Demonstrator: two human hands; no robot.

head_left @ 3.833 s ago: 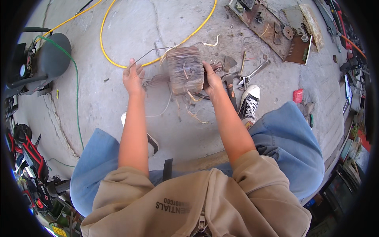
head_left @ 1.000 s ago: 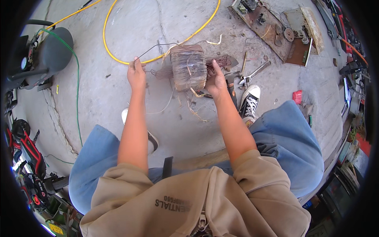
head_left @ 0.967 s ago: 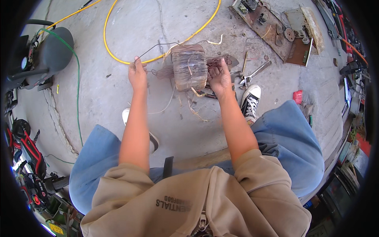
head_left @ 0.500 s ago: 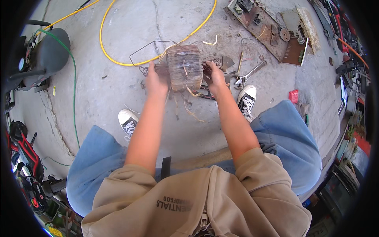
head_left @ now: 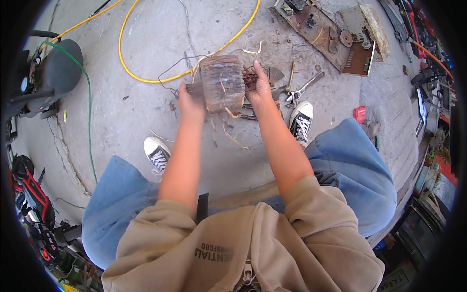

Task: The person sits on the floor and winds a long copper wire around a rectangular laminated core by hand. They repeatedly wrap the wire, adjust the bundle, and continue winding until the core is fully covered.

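Between my hands is a thick, brown, ribbed block that looks like an old wound coil (head_left: 224, 82), with dark wire bundles sticking out of both sides. My left hand (head_left: 191, 101) is closed around the left wire bundle (head_left: 194, 90), its thumb pointing up. On the other side, my right hand (head_left: 260, 88) grips the right wire bundle (head_left: 249, 78), thumb up along its edge. The undersides of both grips are hidden. A bent grey wire loops off the block's far left, and pale frayed leads (head_left: 233, 138) hang from its near side.
Beyond my right shoe lie an adjustable wrench (head_left: 307, 88), a trowel-like blade (head_left: 276, 73) and dark cables. A rusty panel with parts (head_left: 331, 39) sits far right. A yellow hose (head_left: 121, 46) curves behind the coil; a compressor tank (head_left: 61, 73) with a green hose stands left.
The coil and both hands have shifted slightly left in view. The right hand has turned, its thumb now standing more upright against the wire bundle.
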